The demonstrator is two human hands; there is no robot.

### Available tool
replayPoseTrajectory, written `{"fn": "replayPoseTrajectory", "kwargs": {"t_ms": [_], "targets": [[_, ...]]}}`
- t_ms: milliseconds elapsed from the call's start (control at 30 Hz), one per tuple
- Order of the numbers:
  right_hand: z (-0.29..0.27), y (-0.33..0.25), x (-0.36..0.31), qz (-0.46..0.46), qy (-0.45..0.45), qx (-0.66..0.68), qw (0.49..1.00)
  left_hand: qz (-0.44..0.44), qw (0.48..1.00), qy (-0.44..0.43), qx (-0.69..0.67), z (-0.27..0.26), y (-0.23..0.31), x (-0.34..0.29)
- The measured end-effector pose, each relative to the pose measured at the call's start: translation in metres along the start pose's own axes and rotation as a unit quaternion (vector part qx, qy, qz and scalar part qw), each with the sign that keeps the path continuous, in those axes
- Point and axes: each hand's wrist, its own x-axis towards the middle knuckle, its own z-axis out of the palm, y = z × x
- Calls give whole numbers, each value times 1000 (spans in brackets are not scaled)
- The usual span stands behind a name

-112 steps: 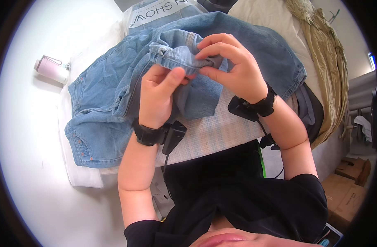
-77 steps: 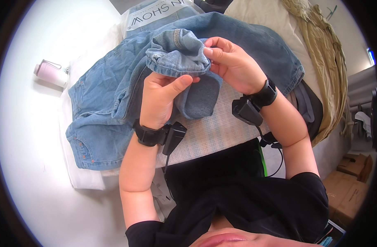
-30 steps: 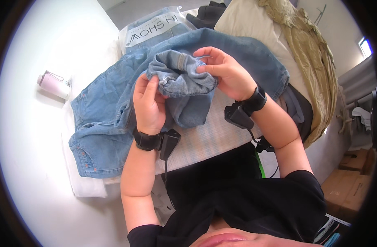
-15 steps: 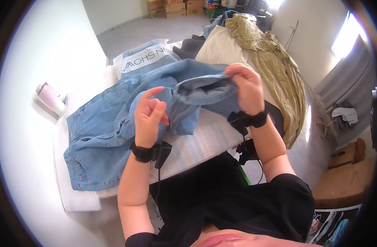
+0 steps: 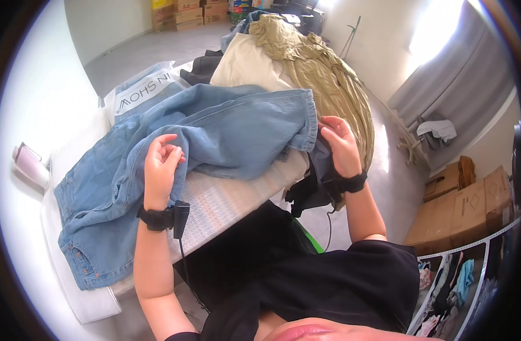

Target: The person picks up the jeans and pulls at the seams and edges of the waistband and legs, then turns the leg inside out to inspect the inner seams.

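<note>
Light-blue jeans (image 5: 215, 131) lie rumpled across a padded, cloth-covered table, waistband toward the near left and one leg stretching right. My left hand (image 5: 161, 170) is over the folds near the middle of the jeans, its fingers loosely bent and apart, with no denim visibly gripped. At the right end of the leg, my right hand (image 5: 341, 149) is just beside the hem (image 5: 311, 116). Its thumb and fingers are parted, and nothing shows between them. Each wrist wears a black strapped device.
A clear-bagged folded denim garment (image 5: 138, 94) lies beyond the jeans. Olive cloth (image 5: 328, 74) drapes over the table's far right. A pink tumbler (image 5: 30, 165) is at the left by the wall. Cardboard boxes (image 5: 465, 207) stand right, near a clothes rack (image 5: 459, 278).
The leg opening that my right hand held up is now laid down flat, stretched to the right. That hand has let go of the hem. The view has turned rightward.
</note>
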Motion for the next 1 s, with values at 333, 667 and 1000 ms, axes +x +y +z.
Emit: {"fn": "replayPoseTrajectory", "kwargs": {"t_ms": [333,667,1000], "targets": [[18,30,-25,-135,-2,-275,952,31,984,73,161,-36,44,-44],[15,-5,-2,-94,29,-278,955,-85,839,-69,533,-123,84,-155],[-59,-42,36,-124,20,128,984,-98,808,5,581,-146,56,-181]]}}
